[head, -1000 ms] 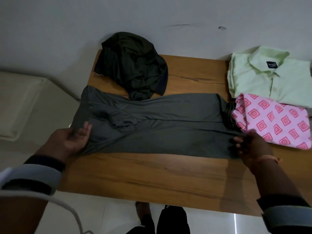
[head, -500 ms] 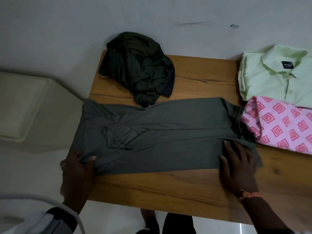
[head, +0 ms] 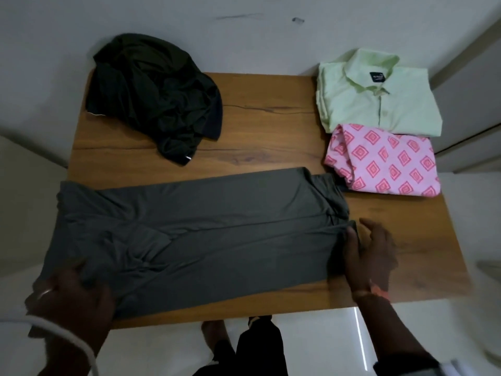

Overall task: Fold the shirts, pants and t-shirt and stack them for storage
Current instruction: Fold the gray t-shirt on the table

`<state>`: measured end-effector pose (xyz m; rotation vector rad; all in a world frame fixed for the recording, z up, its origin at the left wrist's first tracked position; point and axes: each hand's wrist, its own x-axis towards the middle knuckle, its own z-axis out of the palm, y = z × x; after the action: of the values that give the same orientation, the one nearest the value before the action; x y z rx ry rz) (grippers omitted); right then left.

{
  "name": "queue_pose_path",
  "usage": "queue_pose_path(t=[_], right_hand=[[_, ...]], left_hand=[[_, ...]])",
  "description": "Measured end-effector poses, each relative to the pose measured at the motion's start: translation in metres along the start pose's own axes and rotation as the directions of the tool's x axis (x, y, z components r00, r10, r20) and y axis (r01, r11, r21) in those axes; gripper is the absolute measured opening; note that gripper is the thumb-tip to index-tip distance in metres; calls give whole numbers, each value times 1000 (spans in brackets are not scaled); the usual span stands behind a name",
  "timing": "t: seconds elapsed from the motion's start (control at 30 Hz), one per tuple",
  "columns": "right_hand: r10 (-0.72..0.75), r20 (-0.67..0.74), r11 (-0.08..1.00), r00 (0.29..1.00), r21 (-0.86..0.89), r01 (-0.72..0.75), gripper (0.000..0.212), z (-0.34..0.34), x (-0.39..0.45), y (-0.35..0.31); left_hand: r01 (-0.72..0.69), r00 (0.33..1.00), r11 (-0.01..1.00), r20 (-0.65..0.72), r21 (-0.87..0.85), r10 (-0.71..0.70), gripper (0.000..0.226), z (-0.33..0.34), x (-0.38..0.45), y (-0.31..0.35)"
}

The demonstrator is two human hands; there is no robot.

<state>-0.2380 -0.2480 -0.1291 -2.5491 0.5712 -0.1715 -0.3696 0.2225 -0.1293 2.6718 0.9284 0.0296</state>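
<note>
2 shirts folded at the table's (head: 271, 115) far right – green shirt (head: 379, 101), pink shirt (head: 387, 164); left hand (head: 70, 299) and right hand (head: 366, 251) grip the half-folded grey pants (head: 203, 234) – black heap (head: 154, 96) untouched

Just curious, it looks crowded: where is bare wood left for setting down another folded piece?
Bare wood lies between the crumpled black garment and the folded pale green shirt, and right of the right hand below the pink patterned shirt. The grey garment fills the near left.
</note>
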Motion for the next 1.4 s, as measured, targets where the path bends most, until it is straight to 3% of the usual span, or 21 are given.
queue_pose_path(t=[0.13,0.2,0.3,0.37,0.53,0.63,0.7,0.77,0.83,0.9,0.97,1.0,1.03,1.1,1.13,1.17,1.23,1.3,1.4], right_hand=[[76,44,991,996,-112,-71,51,27,39,-30],[130,51,985,990,-119,-123,45,40,56,-40],[347,14,937,938,-41,-346,39,34,85,-40],[413,-21,910,910,-19,-413,43,26,93,-33],[148,-38,970,988,-189,-152,52,39,59,-29],[10,-65,968,998,-250,-26,45,53,45,-36],[-32,-83,980,996,-198,15,39,52,47,-38],[-16,-41,994,999,-111,12,37,49,49,-43],[44,32,999,999,12,-45,33,44,52,-49],[11,39,986,999,164,-17,29,31,54,-58],[-59,-17,974,998,219,62,23,18,47,-75],[-110,-40,967,993,228,117,21,15,41,-87],[-176,-54,961,983,208,183,18,12,33,-98],[-334,11,939,942,87,332,16,18,5,-118],[-403,115,914,908,10,405,21,30,-15,-130],[-422,230,890,877,-76,449,32,39,-34,-139],[-422,377,849,824,-154,505,62,59,-74,-155],[-430,448,848,784,-98,521,80,60,-109,-164],[-424,401,867,812,-80,492,79,38,-121,-147]], left_hand=[[-233,973,972,4,38,233,55,8,2,82],[-335,938,923,-19,191,345,58,25,5,92],[-313,947,925,-5,213,322,65,46,14,84],[-297,952,926,-2,234,306,69,52,15,77],[-292,944,919,-74,264,321,69,52,11,75],[-318,930,919,-111,232,350,66,50,7,103],[-462,878,878,-73,122,472,64,57,2,136],[-580,806,801,36,-150,591,60,72,-7,180],[-591,737,720,119,-364,665,54,88,-19,225],[-604,714,685,104,-407,692,47,97,-24,263],[-454,786,728,154,-514,599,41,103,-20,282],[-263,839,745,236,-613,490,38,100,-13,287],[-8,860,696,350,-718,371,36,93,-5,294],[445,788,483,586,-755,190,41,79,17,299],[559,737,397,655,-728,165,48,70,30,294],[612,691,368,700,-700,180,56,64,41,292],[607,666,420,720,-675,195,68,51,58,286],[533,705,531,693,-659,153,60,52,68,281],[359,770,705,621,-612,147,53,63,76,279]])
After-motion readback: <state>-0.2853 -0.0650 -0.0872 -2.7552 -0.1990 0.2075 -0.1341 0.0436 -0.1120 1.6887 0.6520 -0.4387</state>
